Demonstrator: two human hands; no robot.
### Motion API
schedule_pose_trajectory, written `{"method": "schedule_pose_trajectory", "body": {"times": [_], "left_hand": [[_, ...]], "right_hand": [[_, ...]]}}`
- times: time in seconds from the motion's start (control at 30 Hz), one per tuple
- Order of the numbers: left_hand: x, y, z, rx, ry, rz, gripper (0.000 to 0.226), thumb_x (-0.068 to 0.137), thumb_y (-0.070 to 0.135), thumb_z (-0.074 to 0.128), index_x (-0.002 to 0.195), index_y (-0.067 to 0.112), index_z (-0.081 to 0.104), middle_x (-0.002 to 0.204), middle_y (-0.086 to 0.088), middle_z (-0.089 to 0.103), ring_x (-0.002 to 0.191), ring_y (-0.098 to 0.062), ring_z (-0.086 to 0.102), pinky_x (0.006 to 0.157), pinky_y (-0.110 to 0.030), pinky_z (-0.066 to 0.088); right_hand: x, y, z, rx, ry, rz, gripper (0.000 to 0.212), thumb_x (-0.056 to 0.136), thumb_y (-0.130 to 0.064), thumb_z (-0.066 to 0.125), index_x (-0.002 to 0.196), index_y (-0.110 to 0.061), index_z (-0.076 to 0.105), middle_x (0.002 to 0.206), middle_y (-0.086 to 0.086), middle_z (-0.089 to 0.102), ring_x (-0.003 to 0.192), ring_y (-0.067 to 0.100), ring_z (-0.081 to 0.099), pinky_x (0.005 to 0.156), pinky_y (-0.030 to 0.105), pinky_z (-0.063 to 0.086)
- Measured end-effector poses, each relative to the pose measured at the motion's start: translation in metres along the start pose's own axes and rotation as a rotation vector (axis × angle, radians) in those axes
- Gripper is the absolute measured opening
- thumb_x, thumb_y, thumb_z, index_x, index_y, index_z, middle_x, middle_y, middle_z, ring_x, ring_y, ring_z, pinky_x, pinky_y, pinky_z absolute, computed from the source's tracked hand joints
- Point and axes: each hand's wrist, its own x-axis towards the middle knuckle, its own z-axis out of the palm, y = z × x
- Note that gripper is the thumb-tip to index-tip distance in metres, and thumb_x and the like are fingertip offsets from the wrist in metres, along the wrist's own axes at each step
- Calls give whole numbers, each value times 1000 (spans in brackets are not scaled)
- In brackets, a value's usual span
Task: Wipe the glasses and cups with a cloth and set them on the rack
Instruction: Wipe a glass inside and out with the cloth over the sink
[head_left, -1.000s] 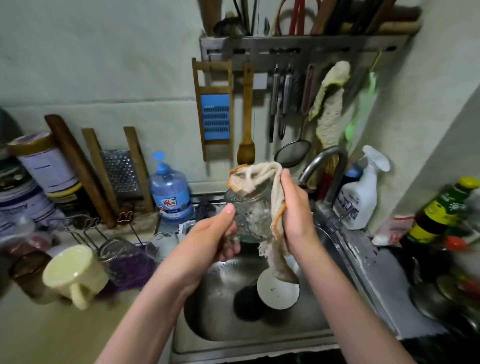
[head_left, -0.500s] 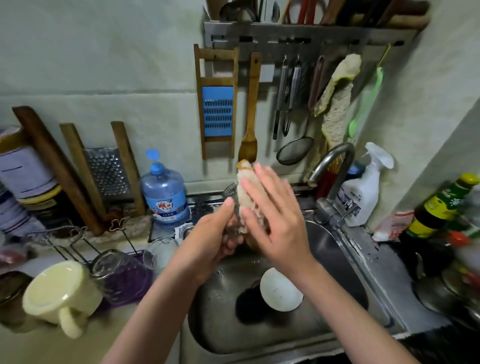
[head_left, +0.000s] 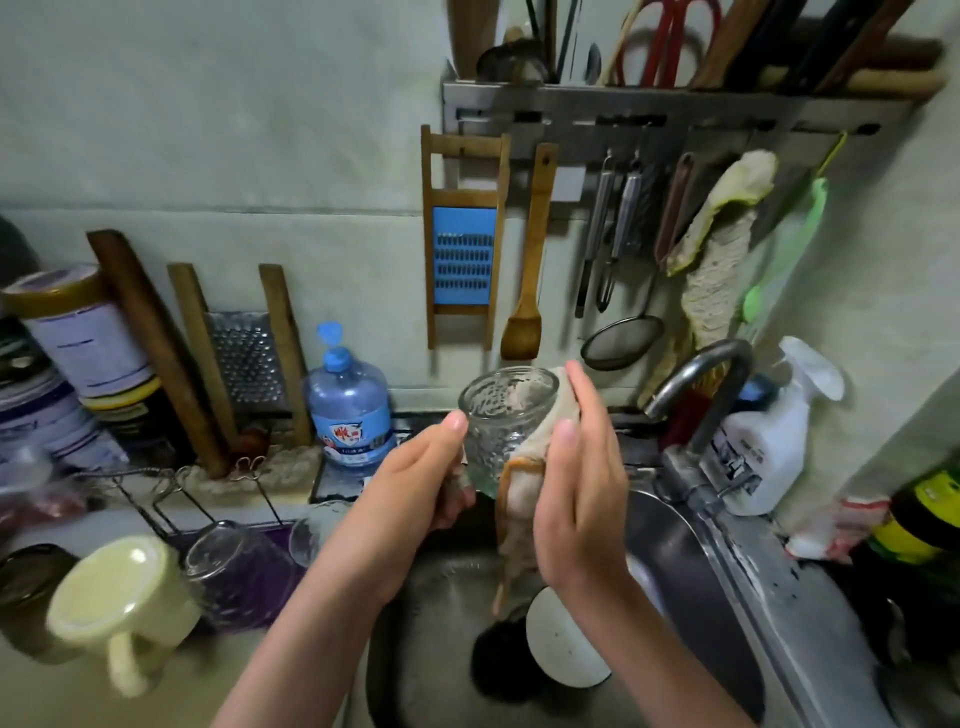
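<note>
Over the sink I hold a clear textured glass (head_left: 503, 419), tilted with its mouth up and to the left. My left hand (head_left: 415, 493) grips its base. My right hand (head_left: 579, 488) presses a beige cloth with an orange edge (head_left: 519, 499) flat against the glass's right side, and the cloth's tail hangs down into the sink. On the wire rack (head_left: 156, 499) at the left lie a pale yellow mug (head_left: 122, 608), mouth toward me, and an upturned clear glass (head_left: 228, 566). A white cup (head_left: 563, 642) lies in the sink.
The steel sink (head_left: 691, 582) has a curved tap (head_left: 706, 384) at its right rear. A blue water-jug-shaped bottle (head_left: 349, 410) stands behind the rack, a white spray bottle (head_left: 769, 441) by the tap. Graters and utensils hang on the wall. Bottles (head_left: 919, 525) crowd the right counter.
The cloth was stuffed in and draped over the glass's mouth; now the mouth is bare and the cloth lies on the glass's right side under my flat right hand.
</note>
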Motion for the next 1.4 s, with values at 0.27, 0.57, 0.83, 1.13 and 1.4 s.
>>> {"method": "schedule_pose_trajectory", "body": {"times": [0.27,0.57,0.83,1.13,1.4], "left_hand": [[-9,13,16,254,-145,151,40,83,45,41,52,25,57,53,13,45,48,1,39,49,-10,32],[18,-5,24,246,-37,57,41,86,53,41,70,16,43,62,0,44,49,-4,43,50,-19,31],[21,-12,45,12,184,56,35,76,48,59,55,20,60,51,7,45,40,-3,29,40,-14,21],[21,-9,51,-212,80,-65,39,100,35,38,66,17,36,51,6,26,34,0,17,33,-12,12],[25,-2,68,-233,171,55,39,103,27,36,66,16,36,49,8,28,38,-3,19,34,-13,18]], "right_hand": [[48,30,-15,784,-140,784,63,80,-60,59,112,-7,68,112,18,68,107,27,65,99,43,49],[60,46,-26,755,-276,989,63,85,-62,54,111,-7,70,106,17,72,101,31,69,99,46,48],[53,51,-27,877,-50,1066,36,95,-32,46,85,-7,71,77,11,72,77,27,69,72,32,54],[50,52,-31,379,84,569,38,103,-12,37,68,-10,51,57,-3,48,47,-5,46,47,10,38],[26,46,-22,41,39,-165,45,97,-5,31,138,12,38,149,21,36,143,27,31,117,40,26]]}}
